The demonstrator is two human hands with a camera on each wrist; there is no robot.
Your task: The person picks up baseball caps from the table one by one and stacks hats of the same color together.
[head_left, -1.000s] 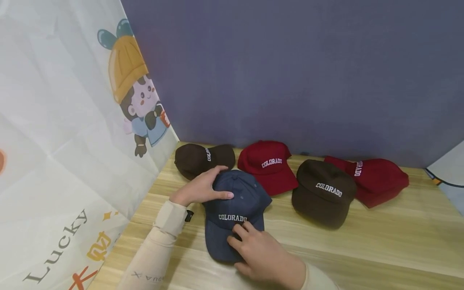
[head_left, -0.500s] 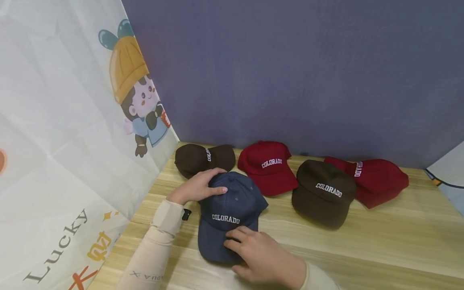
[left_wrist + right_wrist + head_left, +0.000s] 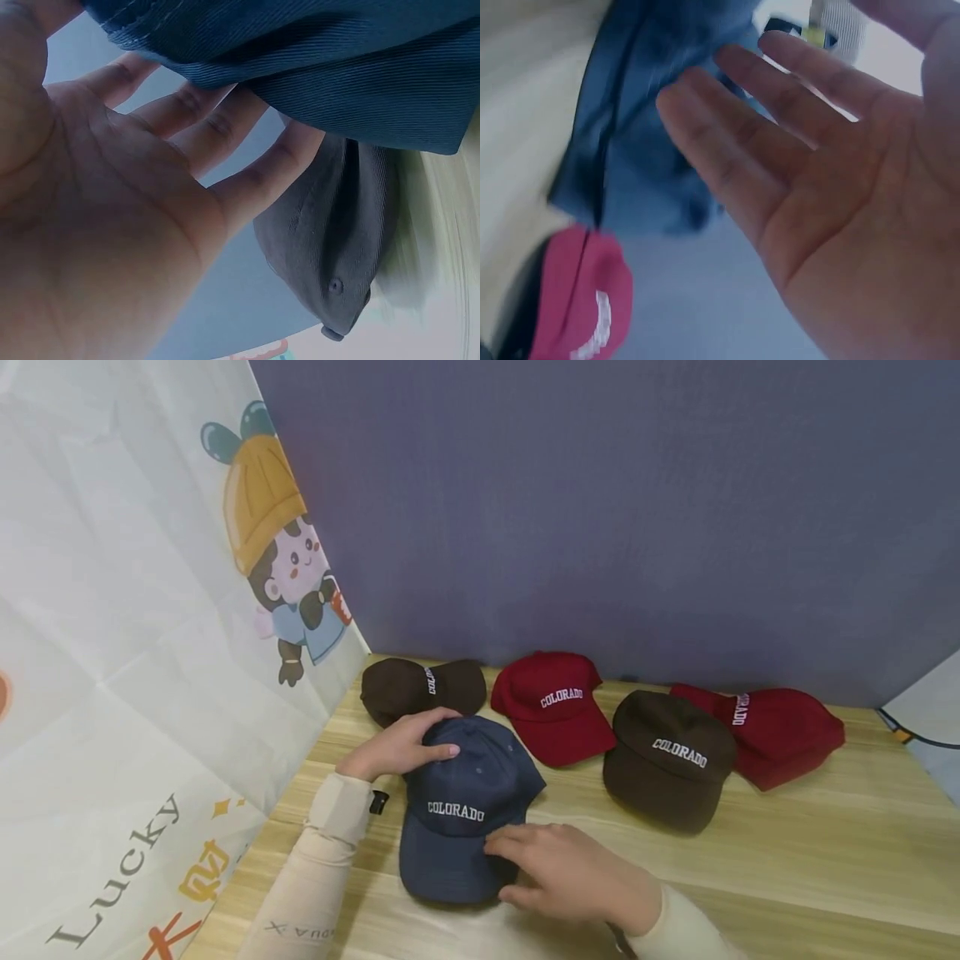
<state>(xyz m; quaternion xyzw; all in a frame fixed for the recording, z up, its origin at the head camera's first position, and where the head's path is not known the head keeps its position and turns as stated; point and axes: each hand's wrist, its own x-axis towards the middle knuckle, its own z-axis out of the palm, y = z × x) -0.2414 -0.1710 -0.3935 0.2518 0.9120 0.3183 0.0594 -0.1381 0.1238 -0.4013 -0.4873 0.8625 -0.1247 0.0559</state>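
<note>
The navy cap [image 3: 468, 777] rests on the table with its brim toward the near edge. At the crown's upper left, my left hand [image 3: 397, 747] holds it, thumb on top; in the left wrist view, the left hand's [image 3: 127, 195] fingertips are hidden by the blue cloth [image 3: 360, 75]. Beside the brim's right side is my right hand [image 3: 566, 872], fingertips at its edge; whether they touch, I cannot tell. In the right wrist view, the right hand [image 3: 832, 172] has nearly straight fingers in front of the blue cap [image 3: 645, 165].
Behind stand a brown cap [image 3: 397, 689] and a red cap [image 3: 555, 718]. To the right, another brown cap [image 3: 671, 760] touches a second red cap [image 3: 795, 735]. A grey-blue wall [image 3: 600, 510] rises at the back, a printed white sheet [image 3: 135, 610] at the left.
The navy cap and my left hand have shifted left. My right hand has come off the middle of the brim and moved right, to its side edge. The other caps have stayed put.
</note>
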